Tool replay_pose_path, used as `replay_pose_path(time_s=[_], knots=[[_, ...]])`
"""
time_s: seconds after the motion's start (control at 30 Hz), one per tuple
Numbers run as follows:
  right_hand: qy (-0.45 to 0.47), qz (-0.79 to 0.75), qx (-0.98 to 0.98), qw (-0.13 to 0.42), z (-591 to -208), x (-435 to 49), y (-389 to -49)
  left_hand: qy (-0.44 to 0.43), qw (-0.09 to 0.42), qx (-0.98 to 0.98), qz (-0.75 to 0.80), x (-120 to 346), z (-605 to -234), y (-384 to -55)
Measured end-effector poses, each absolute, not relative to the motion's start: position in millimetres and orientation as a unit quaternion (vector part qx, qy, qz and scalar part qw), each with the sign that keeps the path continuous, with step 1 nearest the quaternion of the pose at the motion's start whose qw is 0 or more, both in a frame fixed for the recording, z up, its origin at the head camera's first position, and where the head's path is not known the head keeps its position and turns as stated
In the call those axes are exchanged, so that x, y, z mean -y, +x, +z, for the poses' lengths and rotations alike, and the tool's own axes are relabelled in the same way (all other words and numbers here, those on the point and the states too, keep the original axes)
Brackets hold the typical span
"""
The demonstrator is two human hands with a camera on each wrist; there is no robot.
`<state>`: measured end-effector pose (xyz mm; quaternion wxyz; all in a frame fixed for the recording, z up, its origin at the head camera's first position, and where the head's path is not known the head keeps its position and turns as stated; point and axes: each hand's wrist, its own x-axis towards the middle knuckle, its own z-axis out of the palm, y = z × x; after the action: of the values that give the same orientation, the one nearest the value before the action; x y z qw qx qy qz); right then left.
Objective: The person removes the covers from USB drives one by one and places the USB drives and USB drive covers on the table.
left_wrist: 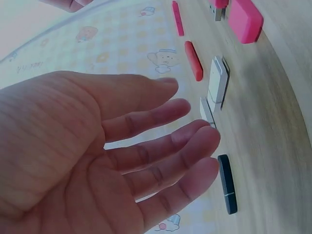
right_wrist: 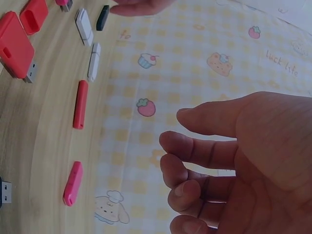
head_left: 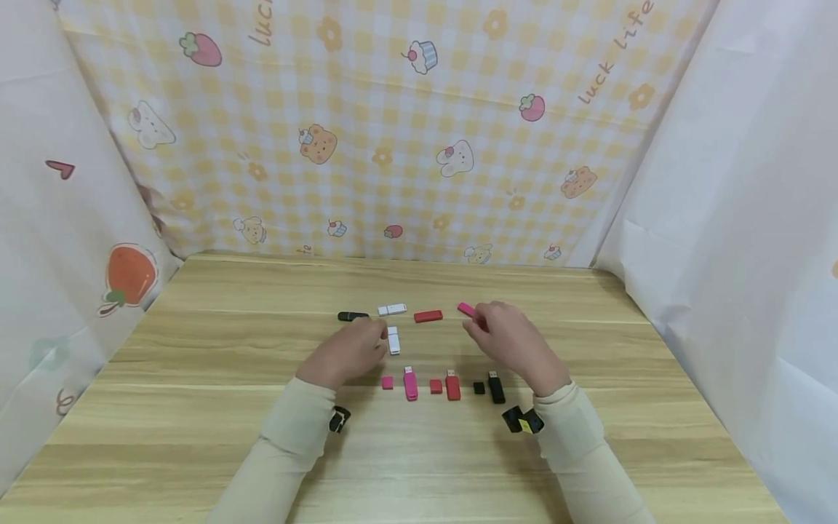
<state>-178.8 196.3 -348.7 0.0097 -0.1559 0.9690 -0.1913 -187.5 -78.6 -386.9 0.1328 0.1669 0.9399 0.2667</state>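
Observation:
My left hand [head_left: 350, 349] hovers over the table beside a capped white USB stick [head_left: 393, 340], its fingers loosely bent around nothing in the left wrist view. Near its fingertips lie a black USB stick [head_left: 352, 316] and a second white USB stick [head_left: 392, 309]. My right hand [head_left: 513, 342] is raised by a pink USB stick [head_left: 466, 309], which it partly covers in the head view. In the right wrist view that pink stick [right_wrist: 73, 184] lies apart from the relaxed fingers, which hold nothing. A red USB stick [head_left: 428, 316] rests between the hands.
Closer to me, a row holds a pink cap [head_left: 388, 382], an uncapped pink USB stick [head_left: 410, 383], a red cap [head_left: 436, 386], an uncapped red stick [head_left: 453, 387], a black cap [head_left: 479, 388] and an uncapped black stick [head_left: 497, 389]. A checked curtain [head_left: 393, 189] hangs behind the table.

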Motion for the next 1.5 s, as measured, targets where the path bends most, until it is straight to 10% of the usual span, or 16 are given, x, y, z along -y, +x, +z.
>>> replay_pose_path(time_s=[1.5], knots=[[-0.156,-0.189,-0.970,0.013,-350,-197,-177,0.231,0.041,-0.947,0.219,81,-418,-222]])
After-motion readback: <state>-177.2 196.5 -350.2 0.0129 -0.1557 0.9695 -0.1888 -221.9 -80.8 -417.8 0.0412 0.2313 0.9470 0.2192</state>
